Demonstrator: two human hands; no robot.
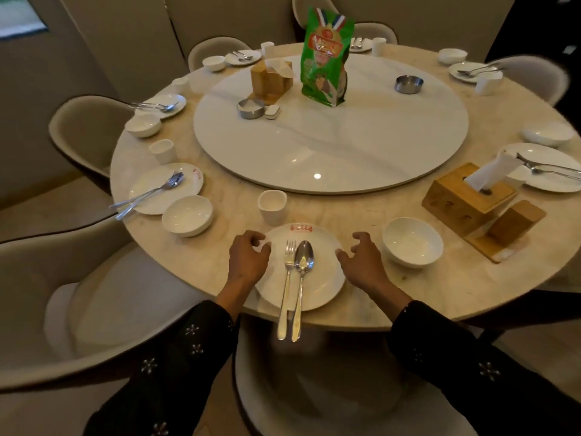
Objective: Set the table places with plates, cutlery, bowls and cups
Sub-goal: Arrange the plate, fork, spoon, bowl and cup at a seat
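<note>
At the near edge of the round desk a white plate is flanked by two hands. The left hand is held at the plate's left rim, its fingers loosely curled over the rim; whether it grips the plate or only touches it cannot be told. The right hand is held at the right rim, its thumb touching the plate and the curled fingers apart from it, so nothing is gripped there. Both arms are covered by dark sleeves with small flower marks.

Between the two hands a fork and a spoon are laid side by side on the plate, heads pointing away, handles jutting past the plate and over the desk's edge. A red mark is seen on the plate's far rim.

Just beyond the plate, to the left, a white cup is set upright. Near the right hand a white bowl is placed, apart from the plate. Further right a wooden tissue box is seen.

To the left another place is laid with plate, cutlery, bowl and cup. In the middle a white turntable carries a green bag and an ashtray. More laid places are ranged round the far side, with chairs drawn up.
</note>
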